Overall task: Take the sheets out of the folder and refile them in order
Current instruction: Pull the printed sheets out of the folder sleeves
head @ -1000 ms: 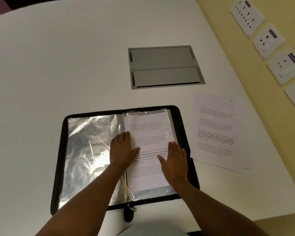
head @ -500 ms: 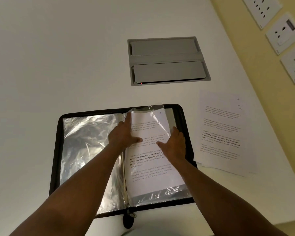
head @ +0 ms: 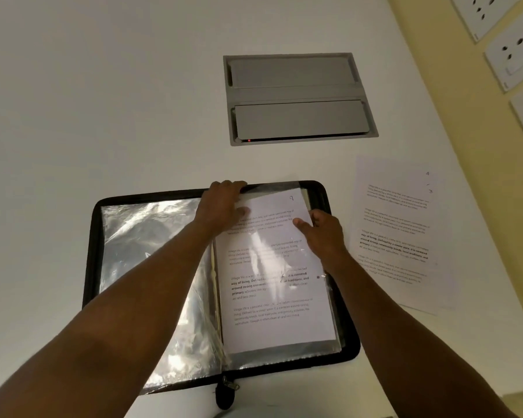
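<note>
Lying open across the near middle of the smooth white tabletop [head: 103, 101] is the black zip-edged folder [head: 92, 236] of clear, shiny plastic sleeves, its zip pull hanging off the near edge. The crinkled left-hand sleeve [head: 151, 267] shows no paper and throws back a lot of glare. On the right-hand side sits a white printed sheet [head: 272, 297] with a handwritten mark in its top corner, tilted slightly within its clear sleeve. Up at the folder's far edge, the left hand [head: 224, 203] has its fingers curled over the sleeve's top lip while the thumb presses down on the sheet's top left corner. The right hand [head: 323, 233] grips the sheet's right edge, thumb on the printed face and the other fingers tucked behind. Over to the right, well apart from the folder, a small fanned stack of loose printed white sheets [head: 396, 233] rests flat on the tabletop near its edge. Beyond the folder, a grey rectangular cable hatch [head: 299, 98] with two flaps is set flush into the surface, a tiny red light glowing at its front edge. Along the right runs a pale yellow wall [head: 453, 86] carrying white socket plates [head: 514, 52].
</note>
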Motion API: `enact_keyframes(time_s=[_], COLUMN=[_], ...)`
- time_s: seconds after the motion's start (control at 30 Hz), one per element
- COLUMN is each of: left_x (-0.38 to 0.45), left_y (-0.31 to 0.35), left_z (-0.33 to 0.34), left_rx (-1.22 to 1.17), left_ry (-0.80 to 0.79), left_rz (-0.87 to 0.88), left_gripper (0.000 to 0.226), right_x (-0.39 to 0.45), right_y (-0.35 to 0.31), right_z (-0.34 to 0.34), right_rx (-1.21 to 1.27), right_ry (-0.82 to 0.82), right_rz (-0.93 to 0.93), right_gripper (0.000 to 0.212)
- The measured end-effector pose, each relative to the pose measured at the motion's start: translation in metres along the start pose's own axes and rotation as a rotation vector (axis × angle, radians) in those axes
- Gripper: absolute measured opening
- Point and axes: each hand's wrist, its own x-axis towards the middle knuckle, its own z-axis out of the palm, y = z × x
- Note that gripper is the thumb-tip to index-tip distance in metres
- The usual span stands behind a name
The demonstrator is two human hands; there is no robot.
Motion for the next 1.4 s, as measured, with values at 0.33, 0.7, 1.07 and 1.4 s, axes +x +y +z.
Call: enact_keyframes(time_s=[0.33, 0.7, 1.07, 1.4], left_x=[0.003, -0.019, -0.039, -0.046], left_y=[0.006, -0.002, 0.001, 0.004], left_z=[-0.004, 0.011, 0.02, 0.028], left_rx=[-0.125, 0.022, -0.046, -0.043], left_ry=[0.113, 0.282, 0.205, 0.237], left_rz=[0.048, 0.281, 0.302, 0.308], left_gripper=[0.009, 0.029, 0.016, 0.02], right_x=[0.0, 0.006, 0.025, 0.083], right_y=[0.001, 0.001, -0.091, -0.099], right_z=[-0.017, -0.012, 0.015, 0.062], right_rx=[-0.039, -0.343, -0.274, -1.26], right_ry=[-0.026, -0.04, 0.05, -0.538], right_rz=[0.031, 0.066, -0.604, -0.484], right_gripper=[0.019, 0.023, 0.021, 0.019])
